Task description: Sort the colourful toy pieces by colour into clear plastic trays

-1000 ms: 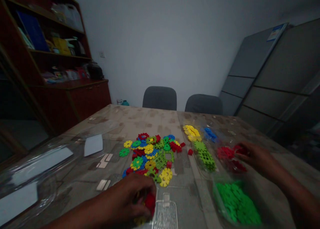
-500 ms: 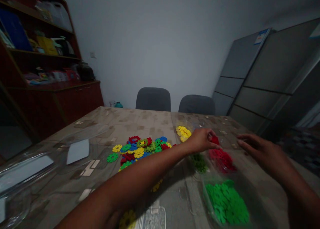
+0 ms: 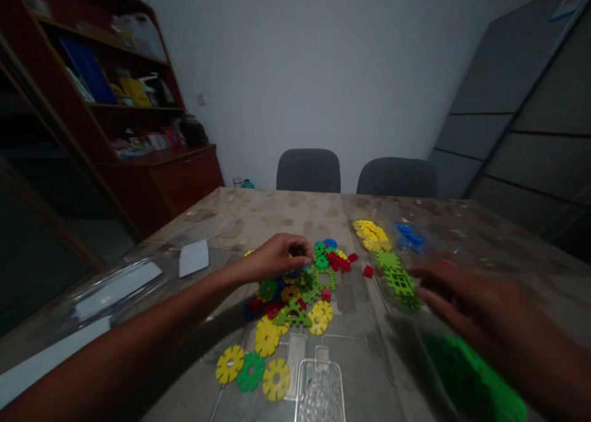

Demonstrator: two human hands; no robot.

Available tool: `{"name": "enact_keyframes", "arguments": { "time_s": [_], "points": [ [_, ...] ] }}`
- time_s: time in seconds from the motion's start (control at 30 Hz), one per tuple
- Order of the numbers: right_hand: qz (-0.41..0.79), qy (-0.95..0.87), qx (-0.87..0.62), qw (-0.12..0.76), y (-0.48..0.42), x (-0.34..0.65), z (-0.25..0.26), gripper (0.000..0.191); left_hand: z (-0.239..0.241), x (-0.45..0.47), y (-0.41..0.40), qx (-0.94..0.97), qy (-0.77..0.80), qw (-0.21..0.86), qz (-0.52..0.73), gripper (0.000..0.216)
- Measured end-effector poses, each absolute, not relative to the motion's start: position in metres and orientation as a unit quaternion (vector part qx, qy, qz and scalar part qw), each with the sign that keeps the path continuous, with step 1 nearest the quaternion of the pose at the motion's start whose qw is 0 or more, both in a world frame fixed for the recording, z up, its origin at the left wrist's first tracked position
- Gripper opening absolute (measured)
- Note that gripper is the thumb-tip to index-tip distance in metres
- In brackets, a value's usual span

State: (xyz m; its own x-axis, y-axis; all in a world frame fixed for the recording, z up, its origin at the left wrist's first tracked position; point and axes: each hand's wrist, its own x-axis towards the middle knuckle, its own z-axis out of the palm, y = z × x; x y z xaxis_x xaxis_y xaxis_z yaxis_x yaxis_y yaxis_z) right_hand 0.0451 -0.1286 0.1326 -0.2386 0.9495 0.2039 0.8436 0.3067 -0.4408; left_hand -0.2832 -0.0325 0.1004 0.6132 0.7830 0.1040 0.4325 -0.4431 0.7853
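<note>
Across the patterned table [image 3: 277,213] lies a heap of mixed pieces [image 3: 310,294], with bright green pieces [image 3: 496,379] off to the right. The person's right hand [image 3: 475,299], blurred, hangs near the light green pieces [image 3: 397,277], its grip spread; the left hand [image 3: 277,256] is over the heap, its grip curled, around what one cannot tell. The nearest yellow disc [image 3: 276,394] looks light and stiff, best pinched by its notched rim; the small red cube [image 3: 368,271], by opposite faces.
</note>
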Motion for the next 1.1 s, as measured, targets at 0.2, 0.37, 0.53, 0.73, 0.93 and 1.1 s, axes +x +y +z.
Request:
{"name": "enact_keyframes", "arguments": {
  "time_s": [0.2,0.37,0.53,0.73,0.93,1.1],
  "points": [
    [0.264,-0.848,-0.454,-0.062,-0.149,-0.079,0.086,0.026,0.081,-0.375,-0.109,0.824,0.465,0.310,0.091,0.017],
    [0.263,-0.856,-0.429,-0.120,-0.150,-0.135,0.053,0.049,0.067,-0.385,-0.142,0.814,0.481,0.326,0.009,0.039],
    [0.292,-0.845,-0.445,-0.047,-0.146,-0.132,0.028,0.054,0.059,-0.382,-0.139,0.818,0.477,0.322,0.018,0.035],
    [0.351,-0.810,-0.467,0.046,-0.140,-0.114,0.033,0.038,0.050,-0.379,-0.132,0.817,0.446,0.352,0.100,0.011],
    [0.309,-0.810,-0.488,0.102,-0.126,-0.102,0.043,0.032,0.047,-0.352,-0.138,0.811,0.448,0.349,0.140,0.023],
    [0.291,-0.804,-0.509,0.097,-0.117,-0.086,0.044,0.028,0.046,-0.345,-0.139,0.802,0.474,0.344,0.118,0.027]
  ]
}}
